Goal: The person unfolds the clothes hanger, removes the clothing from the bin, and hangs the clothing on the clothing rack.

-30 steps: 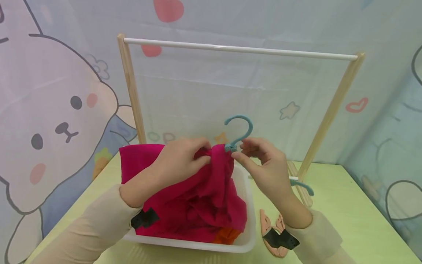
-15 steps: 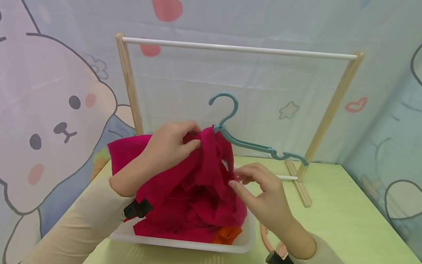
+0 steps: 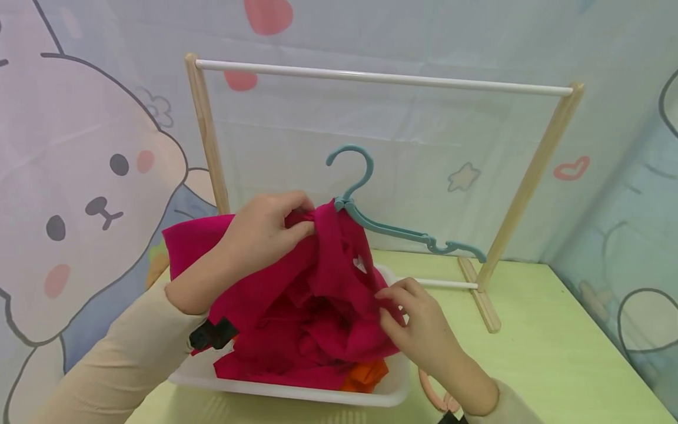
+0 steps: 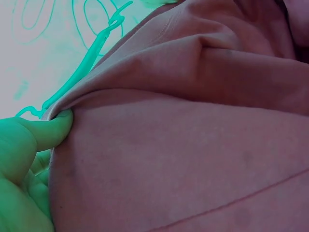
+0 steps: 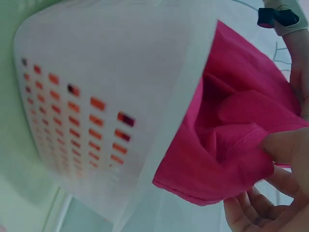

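A magenta shirt hangs in bunched folds from my left hand, its lower part lying in the white basket. The left thumb and fingers pinch the cloth beside the neck of a teal hanger. One hanger arm sticks out to the right, bare; the other side is hidden by the shirt and hand. Lower down, my right hand pinches the shirt's right edge, its thumb on the cloth in the right wrist view. A white patch, perhaps a label, shows in the shirt's folds.
The white basket has slotted walls and holds orange cloth too. Behind it stands a wooden rack with a white rail. A peach hanger lies on the green table, partly behind the right forearm.
The left hand has moved up and left with shirt and hanger, exposing the hanger's right arm. My right hand has gone from the hanger's neck down to the shirt's edge and grips it.
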### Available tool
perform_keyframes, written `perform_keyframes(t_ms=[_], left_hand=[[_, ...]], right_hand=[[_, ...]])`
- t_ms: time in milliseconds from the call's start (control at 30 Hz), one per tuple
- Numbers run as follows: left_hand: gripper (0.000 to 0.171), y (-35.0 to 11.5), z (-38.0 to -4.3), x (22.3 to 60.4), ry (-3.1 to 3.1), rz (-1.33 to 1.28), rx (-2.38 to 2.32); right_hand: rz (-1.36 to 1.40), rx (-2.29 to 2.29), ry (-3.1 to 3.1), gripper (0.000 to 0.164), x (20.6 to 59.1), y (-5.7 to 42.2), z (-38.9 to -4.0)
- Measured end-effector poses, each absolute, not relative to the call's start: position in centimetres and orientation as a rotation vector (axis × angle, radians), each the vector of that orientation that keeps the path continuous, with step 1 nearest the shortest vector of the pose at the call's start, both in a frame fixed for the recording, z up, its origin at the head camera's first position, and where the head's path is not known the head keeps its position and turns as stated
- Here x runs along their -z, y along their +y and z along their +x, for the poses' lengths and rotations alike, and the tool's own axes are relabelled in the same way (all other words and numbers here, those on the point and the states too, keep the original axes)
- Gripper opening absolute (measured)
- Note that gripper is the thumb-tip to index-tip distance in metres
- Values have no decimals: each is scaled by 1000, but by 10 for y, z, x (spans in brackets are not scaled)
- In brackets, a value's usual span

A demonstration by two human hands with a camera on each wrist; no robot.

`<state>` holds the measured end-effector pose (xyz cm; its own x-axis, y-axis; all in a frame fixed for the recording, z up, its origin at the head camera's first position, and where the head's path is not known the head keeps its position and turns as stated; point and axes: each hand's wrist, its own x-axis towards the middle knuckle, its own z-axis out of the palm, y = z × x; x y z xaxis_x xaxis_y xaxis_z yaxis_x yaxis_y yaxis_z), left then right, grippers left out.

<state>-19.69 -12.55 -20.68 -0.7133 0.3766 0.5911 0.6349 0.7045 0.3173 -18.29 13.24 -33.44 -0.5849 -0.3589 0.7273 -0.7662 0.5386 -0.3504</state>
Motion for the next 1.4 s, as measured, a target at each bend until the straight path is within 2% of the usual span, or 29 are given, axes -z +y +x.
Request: perform_keyframes(t_ms=[400, 733, 867, 1100, 1200, 1400], left_hand=[[9, -147, -193, 208, -2481, -740, 770], [10, -172, -188, 213, -2495, -752, 837], [12, -184, -186, 216, -2494, -755, 888], [12, -198, -182, 221, -2524, -740, 956], [12, -203, -181, 221, -2526, -751, 960], [16, -209, -178, 221, -2500, -781, 968]], right_hand=[[851, -733, -2277, 29, 342, 151, -186], [1040, -737, -2316, 14, 350, 163, -191], [1113, -749, -2287, 4, 352, 167, -193], [1197, -798, -2126, 19, 346, 178, -201], [1188, -779, -2088, 21, 339, 186, -205], [1201, -758, -2021, 4, 325, 200, -211]])
